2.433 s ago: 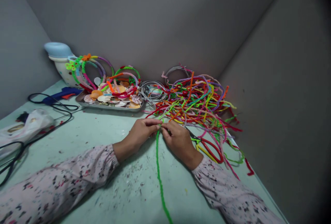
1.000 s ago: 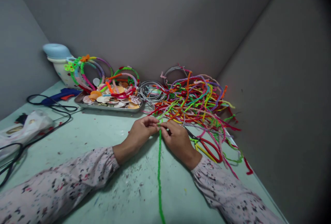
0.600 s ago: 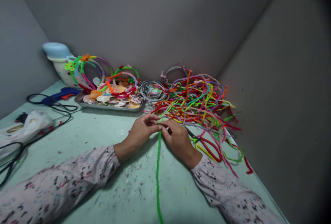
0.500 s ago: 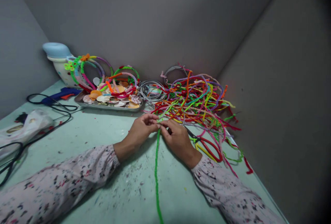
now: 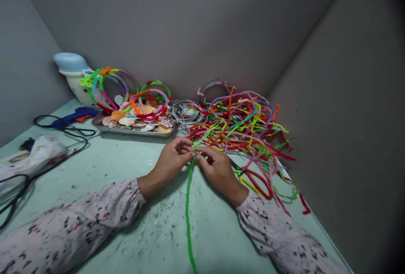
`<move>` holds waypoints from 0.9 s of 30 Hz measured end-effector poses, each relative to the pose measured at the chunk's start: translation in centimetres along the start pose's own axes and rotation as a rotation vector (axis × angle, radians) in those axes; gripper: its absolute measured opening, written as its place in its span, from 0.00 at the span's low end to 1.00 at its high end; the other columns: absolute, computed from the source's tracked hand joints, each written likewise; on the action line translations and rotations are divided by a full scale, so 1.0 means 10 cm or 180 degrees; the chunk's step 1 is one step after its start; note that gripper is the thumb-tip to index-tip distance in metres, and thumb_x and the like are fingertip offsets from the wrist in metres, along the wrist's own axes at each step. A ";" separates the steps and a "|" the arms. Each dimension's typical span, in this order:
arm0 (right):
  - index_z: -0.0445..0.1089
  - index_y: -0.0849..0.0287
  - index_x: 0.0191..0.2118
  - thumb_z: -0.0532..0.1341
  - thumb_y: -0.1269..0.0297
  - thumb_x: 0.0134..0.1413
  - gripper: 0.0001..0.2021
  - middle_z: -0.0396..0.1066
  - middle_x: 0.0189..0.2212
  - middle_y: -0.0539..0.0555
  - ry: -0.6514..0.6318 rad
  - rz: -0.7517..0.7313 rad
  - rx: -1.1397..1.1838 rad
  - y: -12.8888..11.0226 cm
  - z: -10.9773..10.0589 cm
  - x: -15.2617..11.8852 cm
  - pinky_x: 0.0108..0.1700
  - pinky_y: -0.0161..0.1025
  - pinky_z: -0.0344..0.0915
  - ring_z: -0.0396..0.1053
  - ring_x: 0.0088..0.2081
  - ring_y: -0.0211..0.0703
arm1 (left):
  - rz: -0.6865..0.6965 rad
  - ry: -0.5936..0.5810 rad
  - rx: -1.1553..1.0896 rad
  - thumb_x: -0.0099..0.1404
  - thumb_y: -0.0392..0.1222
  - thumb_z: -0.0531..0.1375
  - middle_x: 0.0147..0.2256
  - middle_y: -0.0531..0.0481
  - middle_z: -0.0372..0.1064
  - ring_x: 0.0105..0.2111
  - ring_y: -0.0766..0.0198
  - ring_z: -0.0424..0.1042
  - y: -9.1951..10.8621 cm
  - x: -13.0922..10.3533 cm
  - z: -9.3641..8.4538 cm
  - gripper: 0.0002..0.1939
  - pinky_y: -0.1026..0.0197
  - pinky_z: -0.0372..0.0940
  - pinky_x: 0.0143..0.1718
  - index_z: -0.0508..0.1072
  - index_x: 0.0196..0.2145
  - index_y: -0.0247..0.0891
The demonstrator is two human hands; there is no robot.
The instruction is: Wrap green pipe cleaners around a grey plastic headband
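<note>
Left hand [image 5: 172, 162]: you pinch the green pipe cleaner [image 5: 188, 215] — tail toward the worktop's [image 5: 152, 240] near edge.
Right hand [image 5: 219, 173]: your fingertips pinch it too.
Scissors [image 5: 249, 173]: near the right edge.

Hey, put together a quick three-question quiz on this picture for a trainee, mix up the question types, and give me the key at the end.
1. Multiple choice. Besides colourful loops, the metal tray holds: A) buttons, B) shells, C) spoons.
2. True or false. The scissors lie nearer the right hand than the left hand.
3. Short answer. What colour is the fuzzy stem running down from between the hands toward the picture's bottom edge?

Key: 1. B. 2. True; they lie on the table just beyond the right hand. 3. Green.
</note>
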State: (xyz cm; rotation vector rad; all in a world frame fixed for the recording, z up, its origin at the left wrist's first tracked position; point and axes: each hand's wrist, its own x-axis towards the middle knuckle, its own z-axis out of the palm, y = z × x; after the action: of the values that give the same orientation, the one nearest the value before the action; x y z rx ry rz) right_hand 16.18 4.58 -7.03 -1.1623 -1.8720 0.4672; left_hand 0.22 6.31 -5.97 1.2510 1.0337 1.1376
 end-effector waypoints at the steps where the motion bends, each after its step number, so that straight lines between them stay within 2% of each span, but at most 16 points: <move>1: 0.73 0.57 0.45 0.58 0.70 0.55 0.12 0.75 0.41 0.54 -0.0018 0.0037 0.0062 0.00 0.00 0.00 0.41 0.37 0.66 0.71 0.39 0.41 | 0.0002 -0.0012 0.0010 0.51 0.34 0.64 0.29 0.53 0.67 0.28 0.69 0.66 -0.01 0.00 0.00 0.14 0.66 0.63 0.29 0.67 0.36 0.35; 6: 0.73 0.57 0.45 0.59 0.69 0.54 0.12 0.75 0.41 0.54 -0.0059 0.0301 0.0532 0.03 0.01 0.03 0.39 0.37 0.67 0.71 0.39 0.41 | 0.0100 -0.0047 0.0073 0.52 0.34 0.63 0.30 0.53 0.67 0.28 0.69 0.66 -0.05 0.03 -0.03 0.14 0.66 0.63 0.28 0.67 0.37 0.35; 14: 0.74 0.56 0.42 0.60 0.70 0.53 0.11 0.76 0.41 0.53 -0.0120 0.0587 0.1059 0.03 0.01 0.05 0.45 0.40 0.66 0.72 0.42 0.42 | 0.0106 -0.0029 0.0209 0.53 0.34 0.63 0.30 0.52 0.67 0.29 0.70 0.66 -0.04 0.02 -0.03 0.13 0.66 0.63 0.30 0.68 0.37 0.34; 22: 0.75 0.55 0.41 0.59 0.71 0.54 0.11 0.75 0.40 0.52 -0.0071 0.0337 0.0823 0.06 0.02 0.04 0.45 0.39 0.66 0.71 0.42 0.41 | -0.0015 -0.0002 0.0170 0.52 0.35 0.63 0.29 0.53 0.67 0.28 0.70 0.66 -0.05 0.03 -0.02 0.12 0.66 0.61 0.29 0.68 0.36 0.34; 27: 0.74 0.54 0.42 0.58 0.72 0.55 0.12 0.74 0.38 0.52 -0.0034 0.0073 0.0530 0.06 0.02 0.03 0.45 0.39 0.65 0.71 0.40 0.41 | -0.0270 0.0022 0.0036 0.50 0.34 0.64 0.27 0.53 0.67 0.26 0.70 0.65 0.01 0.02 -0.01 0.13 0.66 0.60 0.28 0.69 0.35 0.34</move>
State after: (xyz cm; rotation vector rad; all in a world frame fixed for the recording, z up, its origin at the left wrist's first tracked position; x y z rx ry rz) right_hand 16.29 5.14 -7.41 -1.0729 -1.7935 0.6309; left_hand 0.14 6.47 -5.86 1.2015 1.0895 1.0731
